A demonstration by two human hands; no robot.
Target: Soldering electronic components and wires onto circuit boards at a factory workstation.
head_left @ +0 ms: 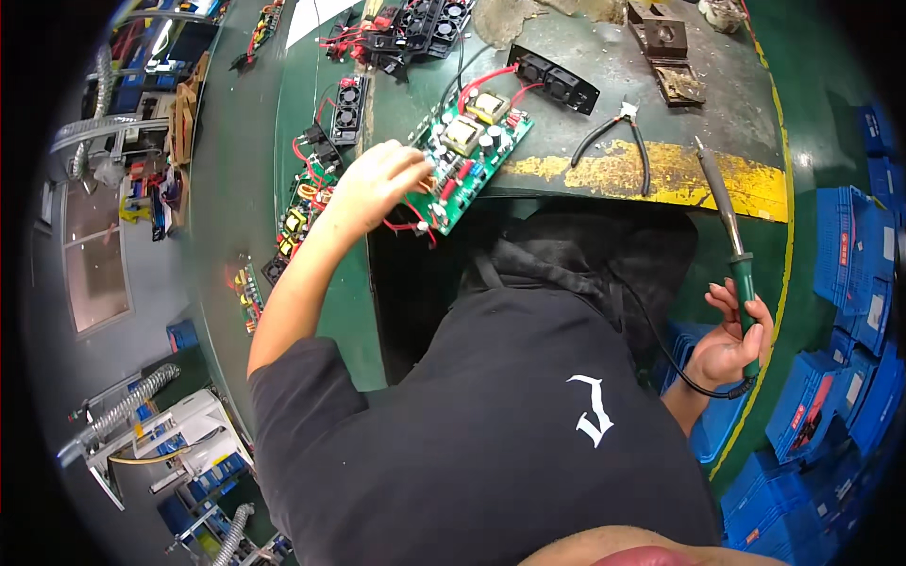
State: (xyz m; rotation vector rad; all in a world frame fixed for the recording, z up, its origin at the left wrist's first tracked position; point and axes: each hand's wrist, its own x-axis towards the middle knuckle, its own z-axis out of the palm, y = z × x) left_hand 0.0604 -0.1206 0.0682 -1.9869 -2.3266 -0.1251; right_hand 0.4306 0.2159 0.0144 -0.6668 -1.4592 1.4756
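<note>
My left hand (379, 186) is closed on the left edge of a green circuit board (449, 215), its fingertips among the components. The board lies tilted at the near edge of the workbench, crowded with transformers and capacitors. Red wires join it to a black panel with two round fans or sockets (552, 80), just beyond it. Off to the right, my right hand (729, 341) grips the green handle of a soldering iron (743, 283). The iron's tip points up and away, over the yellow-painted bench edge, apart from the board. Its black cord hangs from the handle's lower end.
Pliers with black handles (623, 141) lie open between board and iron. Further back stands a rusty metal holder (665, 57). More wired boards (293, 223) and black fan units (349, 111) line the left side. Blue crates (849, 247) are stacked at the far right.
</note>
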